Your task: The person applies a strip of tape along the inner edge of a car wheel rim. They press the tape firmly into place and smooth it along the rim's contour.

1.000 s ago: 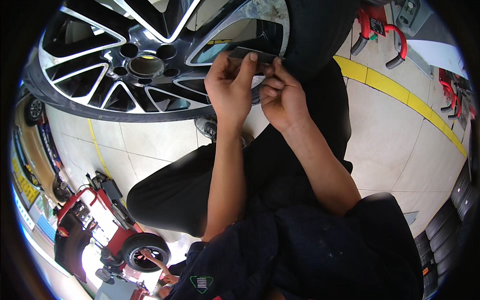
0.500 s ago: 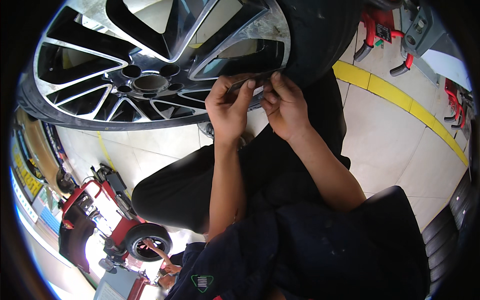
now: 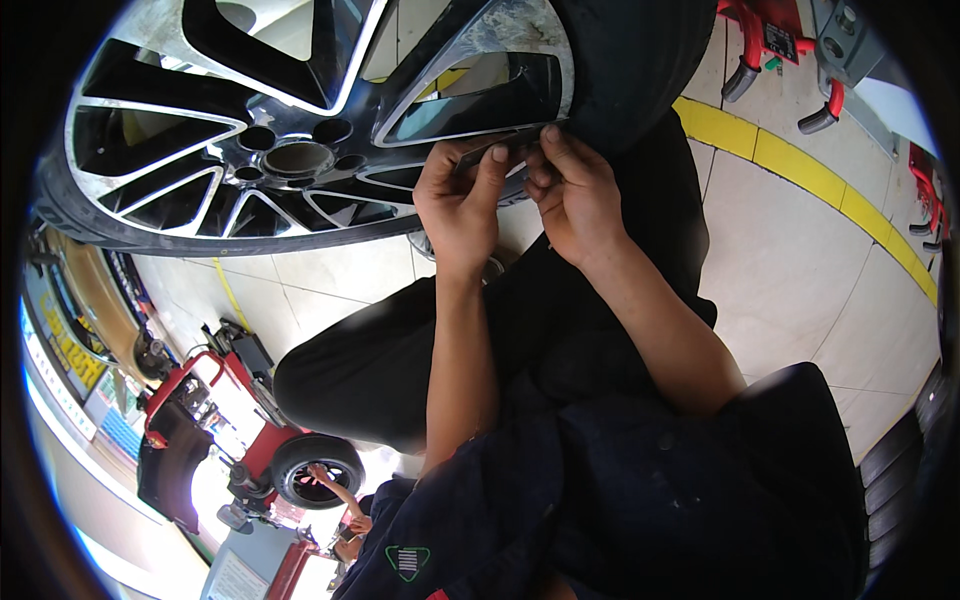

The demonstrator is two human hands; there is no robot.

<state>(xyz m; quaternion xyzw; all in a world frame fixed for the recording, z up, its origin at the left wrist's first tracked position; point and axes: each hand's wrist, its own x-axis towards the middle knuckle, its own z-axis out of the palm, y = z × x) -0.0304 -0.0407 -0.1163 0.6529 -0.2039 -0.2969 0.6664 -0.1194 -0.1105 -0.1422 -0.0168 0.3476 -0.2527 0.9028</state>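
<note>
A large alloy wheel (image 3: 300, 130) with black and silver spokes and a black tyre (image 3: 630, 60) stands in front of me, leaning near my knees. Both hands meet at its lower right rim. My left hand (image 3: 462, 200) and my right hand (image 3: 570, 190) pinch a thin dark strip (image 3: 500, 150) between fingers and thumbs, pressed against the rim's inner edge. The strip is mostly hidden by my fingers. My dark trouser legs (image 3: 400, 350) lie under the forearms.
Pale floor tiles (image 3: 790, 260) with a yellow line (image 3: 800, 165) run at the right. Red machine parts (image 3: 760, 40) stand at the top right. A red tyre machine (image 3: 230, 420) with a small wheel and another person's hand (image 3: 320, 475) are at the lower left.
The wheel has shifted slightly left and down in view. Both hands stay at the rim with the strip, fingers sliding a little along it.
</note>
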